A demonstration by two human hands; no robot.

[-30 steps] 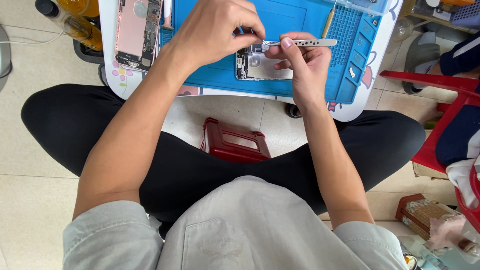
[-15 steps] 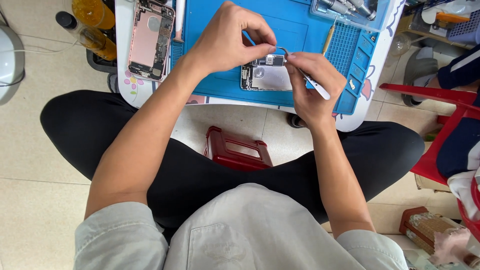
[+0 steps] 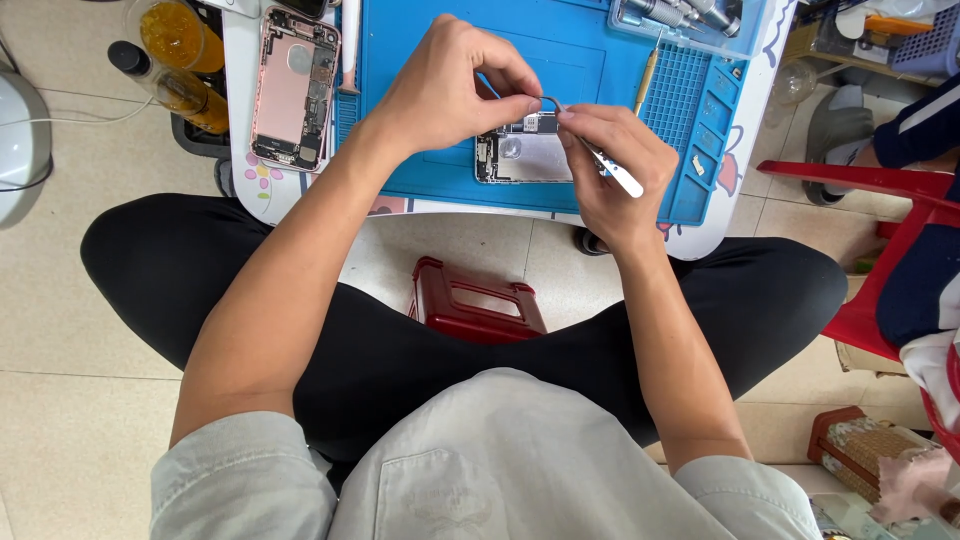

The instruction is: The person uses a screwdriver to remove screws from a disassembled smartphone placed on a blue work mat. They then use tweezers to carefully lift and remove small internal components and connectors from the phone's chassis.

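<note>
Opened phone (image 3: 525, 158) is lying on the blue mat (image 3: 430, 190) on the bench while the left hand (image 3: 440, 90) is pinching a thin cable and the right hand (image 3: 610, 165) is pinching a white-handled tool (image 3: 612, 170), seemingly mid-disassembly, needing a gentle, steady pull.

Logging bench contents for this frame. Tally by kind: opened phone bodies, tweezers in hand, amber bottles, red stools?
Opened phone bodies: 2, a pink one left of the blue mat and a silver one under the hands.
Tweezers: 1, held in the right hand; the left hand pinches at their tip.
Amber bottles: 2.
Red stools: 1.
Total: 6
</note>
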